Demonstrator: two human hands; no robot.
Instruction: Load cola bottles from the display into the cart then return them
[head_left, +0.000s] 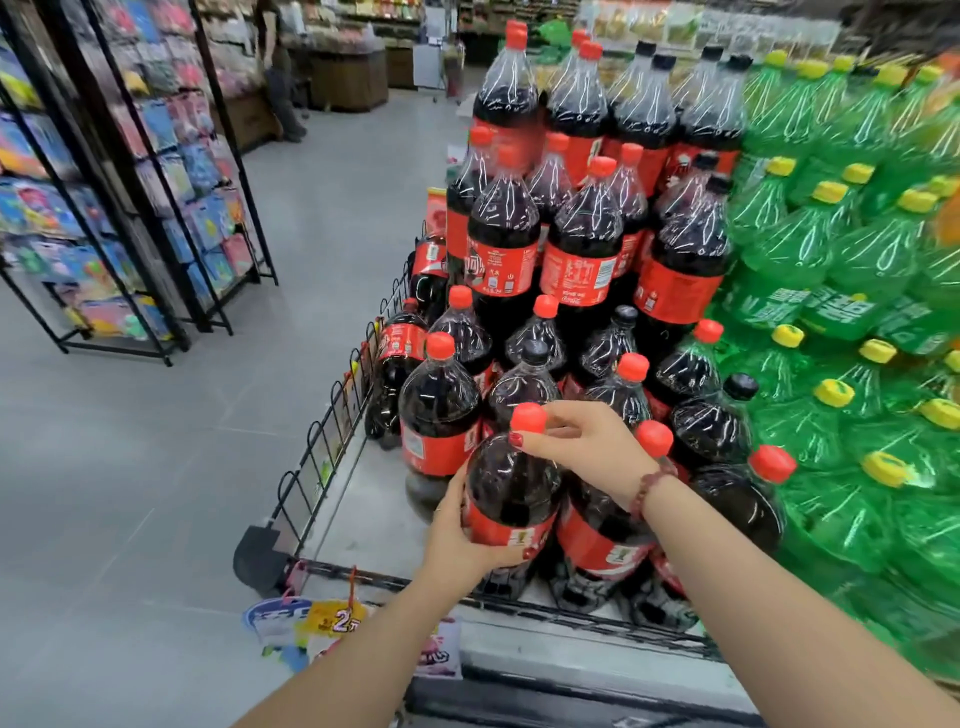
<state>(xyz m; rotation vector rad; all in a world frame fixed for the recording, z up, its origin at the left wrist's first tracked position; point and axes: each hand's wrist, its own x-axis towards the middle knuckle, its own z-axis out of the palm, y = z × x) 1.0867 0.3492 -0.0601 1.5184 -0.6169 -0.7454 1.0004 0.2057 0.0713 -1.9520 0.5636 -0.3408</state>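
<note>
A large cola bottle (511, 486) with a red cap and red label stands upright at the front of the display's lowest tier. My left hand (457, 530) grips its body at the label from the left side. My right hand (582, 441) holds its neck just under the cap, fingers curled round it. Many more cola bottles (582, 249) with red or black caps are stacked in tiers behind and beside it. No cart shows in the head view.
A black wire fence (332, 415) edges the display shelf on the left and front. Green soda bottles (841, 322) fill the right side. Black racks of colourful packets (135, 182) stand across the grey aisle floor. A person stands far back.
</note>
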